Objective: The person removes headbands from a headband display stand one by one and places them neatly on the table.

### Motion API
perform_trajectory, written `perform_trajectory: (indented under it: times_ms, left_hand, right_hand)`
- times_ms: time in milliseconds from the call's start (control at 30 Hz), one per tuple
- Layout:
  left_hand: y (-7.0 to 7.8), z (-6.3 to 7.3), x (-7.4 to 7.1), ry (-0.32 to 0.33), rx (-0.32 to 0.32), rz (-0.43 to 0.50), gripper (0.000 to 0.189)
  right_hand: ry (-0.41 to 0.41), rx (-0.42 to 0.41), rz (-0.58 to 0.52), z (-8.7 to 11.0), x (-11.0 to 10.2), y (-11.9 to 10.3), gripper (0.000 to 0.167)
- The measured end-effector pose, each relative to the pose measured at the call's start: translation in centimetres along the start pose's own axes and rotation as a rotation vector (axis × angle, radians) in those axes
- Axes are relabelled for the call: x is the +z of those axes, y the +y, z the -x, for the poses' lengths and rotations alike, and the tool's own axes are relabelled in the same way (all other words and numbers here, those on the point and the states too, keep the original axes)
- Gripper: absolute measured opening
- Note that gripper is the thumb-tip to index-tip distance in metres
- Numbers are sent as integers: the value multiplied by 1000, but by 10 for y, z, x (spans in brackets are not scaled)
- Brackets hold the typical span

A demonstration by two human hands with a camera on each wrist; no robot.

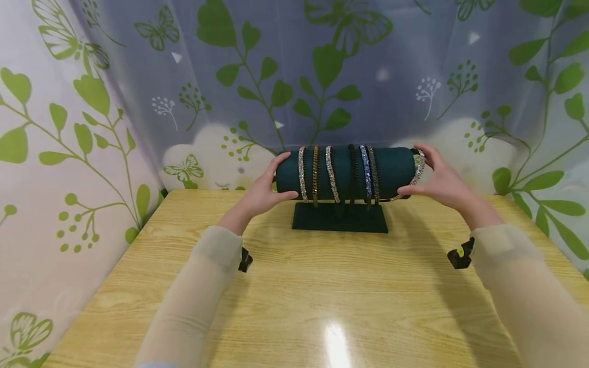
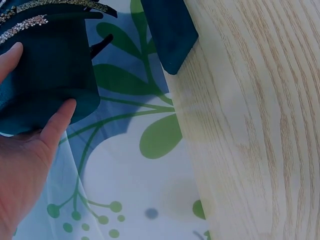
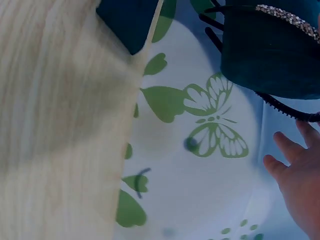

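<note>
Right hand: fingertip touches black toothed band by roll. 1 green butterfly on cloth; table left.

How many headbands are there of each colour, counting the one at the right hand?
Silvery headbands: 3
Gold headband: 1
Blue headband: 1
Dark headbands: 2
Total: 7

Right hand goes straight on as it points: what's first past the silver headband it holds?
Likely the roll, at its right end, beside the silver headband in the right hand; exact depth is unclear.
</note>
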State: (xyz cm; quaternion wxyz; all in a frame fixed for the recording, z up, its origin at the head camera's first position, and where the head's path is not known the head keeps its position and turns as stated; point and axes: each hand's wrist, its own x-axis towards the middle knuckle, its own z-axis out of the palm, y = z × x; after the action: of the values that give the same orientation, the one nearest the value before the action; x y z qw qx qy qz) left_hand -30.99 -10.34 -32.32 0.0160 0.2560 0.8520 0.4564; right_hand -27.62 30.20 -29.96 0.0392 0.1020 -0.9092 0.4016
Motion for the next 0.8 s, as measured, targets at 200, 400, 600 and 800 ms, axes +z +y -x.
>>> perform_trajectory:
  times_ms: [200, 400, 600, 800]
  left_hand:
    - [1, 0, 0, 3, -2, 7, 90]
    - [0, -1, 1, 6, -4, -4, 91]
    - [-2, -1, 1, 4, -6, 2, 91]
    - [-4, -2, 1, 5, 3, -13, 91]
  right_hand:
    - [47, 1, -95, 8, 6, 14, 112]
    - [72, 13, -143, 20, 9, 30, 107]
    - [97, 12, -156, 36, 4, 39, 105]
    - [116, 0, -132, 53, -6, 42, 101]
